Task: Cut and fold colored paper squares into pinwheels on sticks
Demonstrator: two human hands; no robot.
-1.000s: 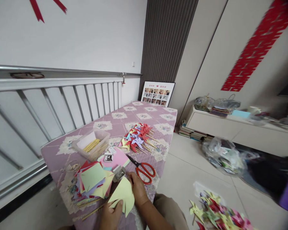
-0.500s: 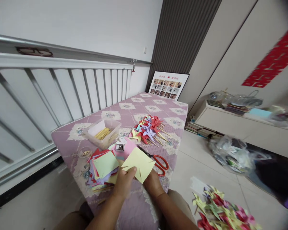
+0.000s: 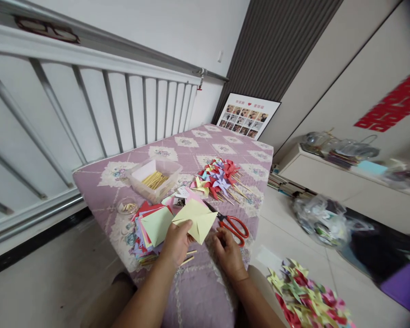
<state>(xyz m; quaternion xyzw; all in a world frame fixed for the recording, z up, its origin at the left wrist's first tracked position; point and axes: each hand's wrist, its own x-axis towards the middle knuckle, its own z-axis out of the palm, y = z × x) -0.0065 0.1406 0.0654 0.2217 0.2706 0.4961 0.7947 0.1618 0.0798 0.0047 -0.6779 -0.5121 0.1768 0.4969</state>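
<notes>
My left hand [image 3: 176, 243] holds a pale yellow paper square [image 3: 195, 219] with cut slits, lifted just above the purple quilted surface [image 3: 198, 291]. My right hand [image 3: 228, 253] rests on the quilt to the right of the paper, fingers loosely apart, close to the red-handled scissors [image 3: 233, 224]. A stack of coloured paper squares [image 3: 149, 228] lies left of the held sheet. Thin wooden sticks [image 3: 187, 258] show under my left hand.
A clear box of sticks [image 3: 155, 179] and a pile of finished paper pinwheels [image 3: 218, 178] sit farther back on the quilt. A white railing [image 3: 89, 114] runs along the left. More pinwheels [image 3: 307, 298] lie on the floor at right, near plastic bags [image 3: 323, 221].
The view has tilted down and shifted. My left hand lifted the yellow sheet from the quilt's edge; my right hand let go of it and now rests beside the scissors.
</notes>
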